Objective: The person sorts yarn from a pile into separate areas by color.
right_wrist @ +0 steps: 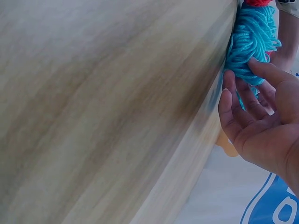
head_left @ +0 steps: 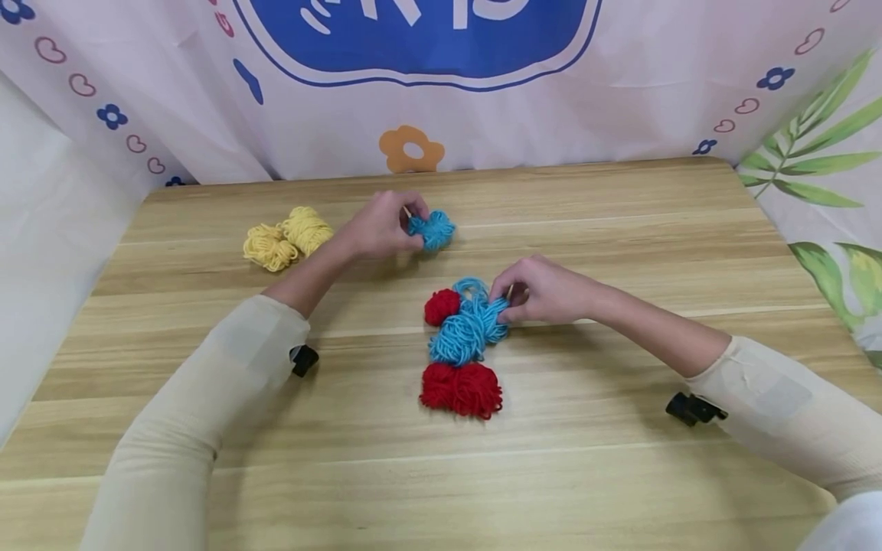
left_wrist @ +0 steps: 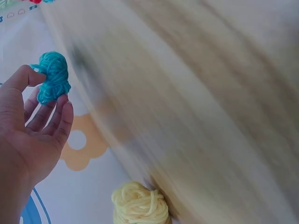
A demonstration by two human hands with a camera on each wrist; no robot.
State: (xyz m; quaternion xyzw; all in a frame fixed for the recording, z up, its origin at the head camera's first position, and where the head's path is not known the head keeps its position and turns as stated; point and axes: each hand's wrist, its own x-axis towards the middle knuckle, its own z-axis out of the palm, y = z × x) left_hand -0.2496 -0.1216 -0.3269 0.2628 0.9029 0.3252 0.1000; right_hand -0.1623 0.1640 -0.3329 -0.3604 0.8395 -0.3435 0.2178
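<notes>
Toward the back of the table, my left hand (head_left: 383, 226) pinches a small blue yarn bundle (head_left: 434, 230) between thumb and fingers. The left wrist view shows this blue bundle (left_wrist: 54, 77) at the fingertips. My right hand (head_left: 547, 291) pinches the right side of a larger blue yarn bundle (head_left: 460, 337) in the middle of the table. In the right wrist view, thumb and fingertips are at the lower end of that blue yarn (right_wrist: 252, 42). A small red yarn bundle (head_left: 442, 307) lies against its left side, and a wider red yarn bundle (head_left: 462, 389) lies just in front.
Two yellow yarn bundles (head_left: 270, 246) lie side by side at the back left, behind my left forearm. The wooden table (head_left: 620, 474) ends at a printed cloth backdrop (head_left: 551, 122). Black wrist cameras (head_left: 303, 360) hang from both sleeves.
</notes>
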